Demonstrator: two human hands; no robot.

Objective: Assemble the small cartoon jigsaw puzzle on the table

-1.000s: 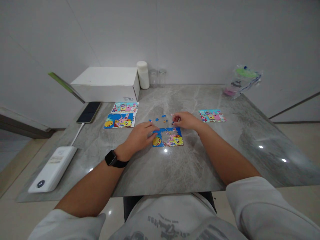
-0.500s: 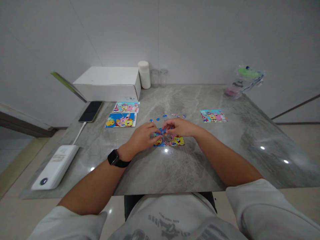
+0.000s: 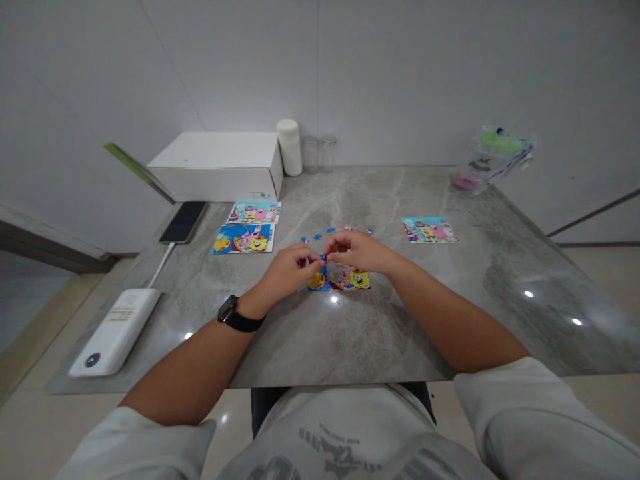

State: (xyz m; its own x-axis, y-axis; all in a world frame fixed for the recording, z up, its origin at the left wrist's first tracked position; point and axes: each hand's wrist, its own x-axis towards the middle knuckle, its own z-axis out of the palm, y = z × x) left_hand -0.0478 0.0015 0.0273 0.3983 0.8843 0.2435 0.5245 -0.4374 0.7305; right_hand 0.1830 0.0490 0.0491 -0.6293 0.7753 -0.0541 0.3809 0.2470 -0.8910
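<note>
A partly assembled jigsaw puzzle (image 3: 354, 279) with cartoon figures lies flat on the table under my fingertips. My left hand (image 3: 293, 270) is at its upper left, thumb and fingers pinched together. From the other side my right hand (image 3: 361, 252) meets it, also in a pinch. Between the two sets of fingertips a small blue puzzle piece (image 3: 323, 258) shows, mostly covered by fingers. Several loose puzzle pieces (image 3: 317, 237) lie in a row just beyond my hands. Part of the puzzle's upper edge is hidden by my fingers.
Two picture cards (image 3: 244, 239) lie to the left, another card (image 3: 430, 230) to the right. Behind stand a white box (image 3: 215, 180), a white bottle (image 3: 290, 148) and two glasses (image 3: 327, 155). A phone (image 3: 184, 222) is cabled to a power bank (image 3: 115, 332). A plastic bag (image 3: 493, 163) sits back right.
My fingertips have drawn together at the puzzle's upper edge, with the blue piece between them. My left fingers have closed into a pinch. The view has shifted slightly.
</note>
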